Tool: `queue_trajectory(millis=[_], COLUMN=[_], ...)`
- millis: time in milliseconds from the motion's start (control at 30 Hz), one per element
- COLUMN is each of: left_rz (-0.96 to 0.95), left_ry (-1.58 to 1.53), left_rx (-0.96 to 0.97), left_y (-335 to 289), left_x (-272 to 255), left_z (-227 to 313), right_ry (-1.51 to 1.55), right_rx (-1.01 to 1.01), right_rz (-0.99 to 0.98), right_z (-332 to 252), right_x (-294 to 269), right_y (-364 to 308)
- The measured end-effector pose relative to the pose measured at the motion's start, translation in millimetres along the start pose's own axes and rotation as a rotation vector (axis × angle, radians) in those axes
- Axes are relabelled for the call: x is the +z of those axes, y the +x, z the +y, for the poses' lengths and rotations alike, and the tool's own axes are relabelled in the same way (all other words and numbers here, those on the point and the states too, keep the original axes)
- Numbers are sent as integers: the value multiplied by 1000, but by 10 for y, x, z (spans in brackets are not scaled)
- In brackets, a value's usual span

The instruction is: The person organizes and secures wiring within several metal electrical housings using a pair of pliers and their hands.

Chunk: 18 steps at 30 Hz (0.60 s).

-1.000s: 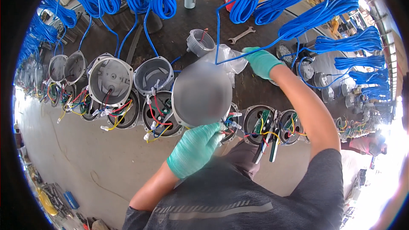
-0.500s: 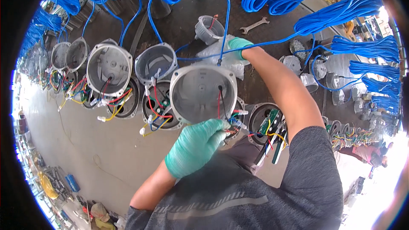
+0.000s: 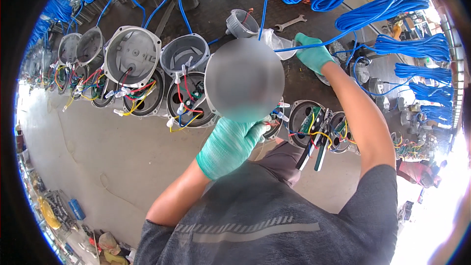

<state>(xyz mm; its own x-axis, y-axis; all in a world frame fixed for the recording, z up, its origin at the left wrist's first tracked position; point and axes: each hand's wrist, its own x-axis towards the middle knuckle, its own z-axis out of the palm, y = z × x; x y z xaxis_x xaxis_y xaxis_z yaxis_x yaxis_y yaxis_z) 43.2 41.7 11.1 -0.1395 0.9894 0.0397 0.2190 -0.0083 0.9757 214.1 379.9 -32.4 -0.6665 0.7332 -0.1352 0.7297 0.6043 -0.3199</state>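
Observation:
My left hand (image 3: 229,146), in a green glove, is closed with its thumb and fingers pinching thin wires (image 3: 271,123) with bare copper ends. It is at the lower edge of a round grey metal housing (image 3: 212,83), whose inside is blurred. My right hand (image 3: 315,55), also gloved, is held out at the right with its fingers curled; whatever they hold is hidden. Left of it lies a clear plastic bag (image 3: 269,38). A blue cable (image 3: 338,38) runs past its fingers. White connectors (image 3: 281,115) hang beside the left hand's wires.
More open housings (image 3: 131,32) with circuit boards and coloured wires line the bench to the left. Pliers (image 3: 314,153) rest on a housing (image 3: 297,135) at the right. A wrench (image 3: 290,22), a small grey cup (image 3: 235,23) and coiled blue cables (image 3: 382,7) are at the back.
My right hand has moved right, away from the plastic bag. My left hand keeps its pinch on the wires. The whole view has shifted a little.

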Motion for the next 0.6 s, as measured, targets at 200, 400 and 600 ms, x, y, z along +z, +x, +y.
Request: queue_trajectory(millis=[200, 400, 600], left_rz=[22, 59, 107], left_ry=[144, 297, 369], left_rx=[161, 390, 489], left_y=[17, 46, 76], left_x=[96, 127, 213], left_z=[-251, -469, -568], right_ry=[103, 1157, 1824], right_rx=[271, 281, 330], right_rz=[20, 99, -19], right_z=[-130, -1025, -1430], right_x=[-619, -847, -276], right_y=[-1077, -2157, -2571])
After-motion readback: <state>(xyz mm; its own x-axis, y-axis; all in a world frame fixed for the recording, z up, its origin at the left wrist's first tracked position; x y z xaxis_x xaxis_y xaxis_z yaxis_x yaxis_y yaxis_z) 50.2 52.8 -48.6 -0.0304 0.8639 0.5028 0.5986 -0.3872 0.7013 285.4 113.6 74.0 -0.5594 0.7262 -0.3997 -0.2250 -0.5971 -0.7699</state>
